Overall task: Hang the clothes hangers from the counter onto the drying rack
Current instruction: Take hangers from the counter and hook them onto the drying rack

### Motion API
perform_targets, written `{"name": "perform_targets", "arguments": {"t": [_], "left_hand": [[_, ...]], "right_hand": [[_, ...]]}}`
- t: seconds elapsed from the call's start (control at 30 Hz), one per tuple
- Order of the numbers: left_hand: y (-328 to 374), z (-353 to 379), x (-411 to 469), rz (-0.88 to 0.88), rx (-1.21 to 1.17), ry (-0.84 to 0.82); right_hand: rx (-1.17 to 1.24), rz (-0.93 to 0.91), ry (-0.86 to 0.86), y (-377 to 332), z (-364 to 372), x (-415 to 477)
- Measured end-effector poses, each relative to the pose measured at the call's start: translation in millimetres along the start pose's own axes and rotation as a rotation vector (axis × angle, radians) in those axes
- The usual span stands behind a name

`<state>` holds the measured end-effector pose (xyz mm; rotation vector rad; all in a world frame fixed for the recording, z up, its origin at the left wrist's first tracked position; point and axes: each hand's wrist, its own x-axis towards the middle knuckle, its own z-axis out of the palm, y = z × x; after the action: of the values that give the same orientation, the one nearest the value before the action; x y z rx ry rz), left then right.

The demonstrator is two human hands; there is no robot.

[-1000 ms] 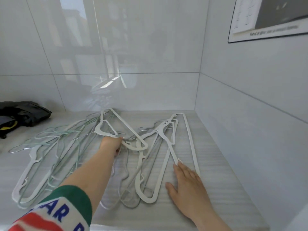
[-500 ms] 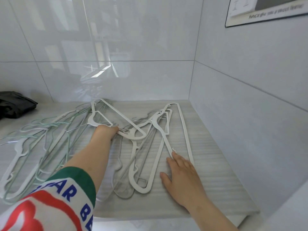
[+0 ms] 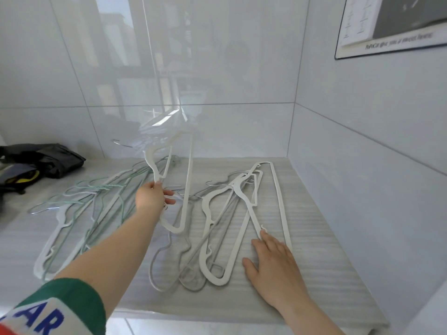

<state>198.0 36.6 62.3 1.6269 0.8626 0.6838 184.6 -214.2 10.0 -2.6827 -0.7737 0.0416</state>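
Note:
My left hand [image 3: 152,198] grips a white plastic hanger [image 3: 186,189] near its neck and holds it tilted up off the counter, its far end still near the surface. My right hand [image 3: 274,264] lies flat with straight fingers on the counter, touching the arm of another white hanger [image 3: 249,209]. Several white hangers [image 3: 217,238] lie in a heap beside it. A tangle of thin green wire hangers [image 3: 101,197] and white ones lies to the left. The drying rack is out of view.
The grey striped counter [image 3: 321,250] ends in a corner of glossy white tiled walls at the back and right. A black bag [image 3: 41,160] sits at the far left. A framed notice [image 3: 389,25] hangs on the right wall.
My left hand has lifted the white hanger it gripped up off the pile, tilting it upright. My right hand has stayed flat on the counter.

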Motion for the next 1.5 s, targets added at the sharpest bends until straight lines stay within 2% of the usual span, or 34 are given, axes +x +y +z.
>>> {"name": "perform_targets", "arguments": {"t": [0.27, 0.43, 0.63, 0.77, 0.87, 0.97, 1.2, 1.5], "left_hand": [[30, -62, -70, 0.274, 0.149, -0.037], [35, -120, -147, 0.346, 0.398, -0.043], [30, -190, -255, 0.242, 0.687, 0.106], [36, -230, -321, 0.138, 0.856, 0.223], [38, -255, -370, 0.059, 0.97, 0.294], [38, -279, -421, -0.007, 1.008, 0.384], [38, -332, -559, -0.137, 1.038, 0.558], [29, -381, -827, -0.509, 1.132, 0.809]], "right_hand": [[0.078, -0.064, 0.129, 5, 0, -2], [0.196, -0.198, 0.251, 2, -6, -10], [0.536, -0.62, 0.517, -75, -55, -31], [0.693, -0.868, 0.572, -141, -95, -61], [0.703, -1.068, 0.474, -184, -120, -94], [0.666, -1.252, 0.222, -215, -144, -136], [0.655, -1.482, -0.123, -269, -162, -251], [0.729, -1.77, -0.428, -310, -156, -504]]}}
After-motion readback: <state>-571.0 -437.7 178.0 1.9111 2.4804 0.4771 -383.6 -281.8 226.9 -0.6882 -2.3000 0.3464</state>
